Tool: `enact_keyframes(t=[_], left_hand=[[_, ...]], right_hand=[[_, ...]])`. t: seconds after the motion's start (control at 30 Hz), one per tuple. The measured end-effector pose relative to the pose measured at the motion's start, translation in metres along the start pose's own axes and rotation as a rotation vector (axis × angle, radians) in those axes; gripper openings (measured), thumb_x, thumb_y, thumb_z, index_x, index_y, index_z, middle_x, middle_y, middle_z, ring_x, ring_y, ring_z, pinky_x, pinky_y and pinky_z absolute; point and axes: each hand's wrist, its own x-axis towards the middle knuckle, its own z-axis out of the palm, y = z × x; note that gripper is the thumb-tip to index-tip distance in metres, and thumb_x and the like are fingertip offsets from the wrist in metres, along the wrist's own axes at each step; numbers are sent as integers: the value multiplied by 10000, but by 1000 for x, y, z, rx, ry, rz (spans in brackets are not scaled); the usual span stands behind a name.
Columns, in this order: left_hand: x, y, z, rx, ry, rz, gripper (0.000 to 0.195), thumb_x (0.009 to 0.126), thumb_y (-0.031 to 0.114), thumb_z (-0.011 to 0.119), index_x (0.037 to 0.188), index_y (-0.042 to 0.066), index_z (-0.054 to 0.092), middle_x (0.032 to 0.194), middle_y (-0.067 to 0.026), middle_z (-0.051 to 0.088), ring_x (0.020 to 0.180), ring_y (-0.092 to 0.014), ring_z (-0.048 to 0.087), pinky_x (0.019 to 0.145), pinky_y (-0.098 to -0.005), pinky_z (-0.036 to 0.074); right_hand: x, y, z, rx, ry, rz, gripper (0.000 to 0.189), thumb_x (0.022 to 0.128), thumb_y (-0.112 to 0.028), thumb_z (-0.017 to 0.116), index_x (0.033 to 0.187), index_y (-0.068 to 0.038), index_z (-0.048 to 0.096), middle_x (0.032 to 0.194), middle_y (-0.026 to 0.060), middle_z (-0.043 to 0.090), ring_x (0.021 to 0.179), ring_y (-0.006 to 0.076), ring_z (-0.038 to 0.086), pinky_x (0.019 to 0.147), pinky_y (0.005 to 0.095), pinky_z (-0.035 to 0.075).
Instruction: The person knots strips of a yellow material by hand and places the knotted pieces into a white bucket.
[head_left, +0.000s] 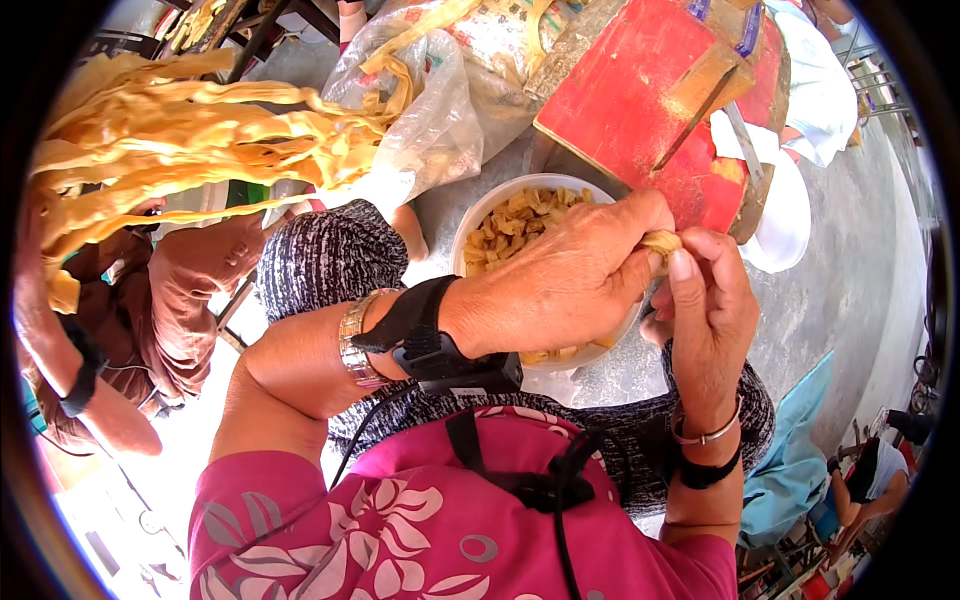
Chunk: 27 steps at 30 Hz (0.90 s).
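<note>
My left hand (559, 281) reaches across a white round tub (459, 251) and pinches a small yellow strip (661, 244), which looks like tofu skin, between thumb and fingers. From the right, my right hand (712, 300) grips the same twisted piece with its thumb and index finger. Both hands meet over the tub's right side. Inside the tub lie many short folded or knotted yellow pieces (510, 229), partly hidden by my left hand and forearm. Just beyond my fingers stands a red wooden board (607, 97) with a dark upright blade (694, 120) at a wooden block.
Long yellow strips (210, 127) hang at the upper left, near a clear plastic bag (439, 120). A co-worker's arm (97, 405) is at far left. A white container (784, 221) stands behind the board, beside a metal blade (744, 142). Light-blue cloth (795, 457) lies right.
</note>
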Motion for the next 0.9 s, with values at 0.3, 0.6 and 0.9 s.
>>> enact_keyframes(t=[0.3,0.6,0.9], left_hand=[[4,-7,1,11,168,93,108,858,-27,450,947,35,443,746,-33,552,665,-74,523,594,-228,435],[2,-6,-3,-111,95,52,154,859,-30,475,957,46,384,740,-35,551,677,-69,533,589,-228,437],[6,4,-13,-188,-163,-39,46,912,35,461,956,25,466,777,-19,561,660,-49,499,591,-203,417]], right_hand=[[-4,-1,10,64,8,-11,113,894,-74,561,967,4,522,814,40,544,692,74,535,624,204,438],[1,-11,5,444,-103,199,179,955,-97,437,1079,17,500,747,55,571,617,105,563,558,207,445],[1,1,-9,415,-126,140,136,949,-94,458,988,16,527,753,37,562,574,80,523,530,195,416]])
